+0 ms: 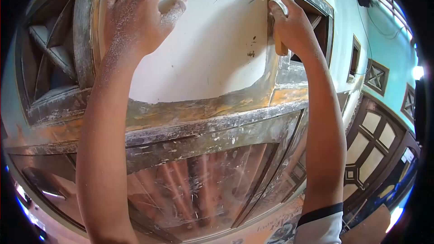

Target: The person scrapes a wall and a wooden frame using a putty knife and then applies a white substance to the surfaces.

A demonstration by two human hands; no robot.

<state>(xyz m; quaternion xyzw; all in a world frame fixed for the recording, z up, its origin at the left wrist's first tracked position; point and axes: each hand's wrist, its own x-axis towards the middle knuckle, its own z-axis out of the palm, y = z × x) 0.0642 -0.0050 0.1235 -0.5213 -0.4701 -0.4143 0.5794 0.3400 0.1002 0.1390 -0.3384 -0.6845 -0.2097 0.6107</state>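
Note:
My left hand [142,16], dusted with white powder, lies against the upper left of the white panel [203,40] with its fingers spread. It holds nothing, and its fingertips reach the top edge of the view. My right hand [291,22] is closed round the wooden handle of a scraper [280,43]. The scraper points upward, with its blade along the panel's right edge beside the wooden frame. Part of the handle is hidden by my fingers. Dark specks mark the panel to the left of the scraper.
A worn wooden beam [203,124] runs below the panel, above glass [194,190] with reflections. Carved vents [54,47] flank the panel. At the right are a panelled door [373,147], a turquoise wall [389,40] and hanging wires.

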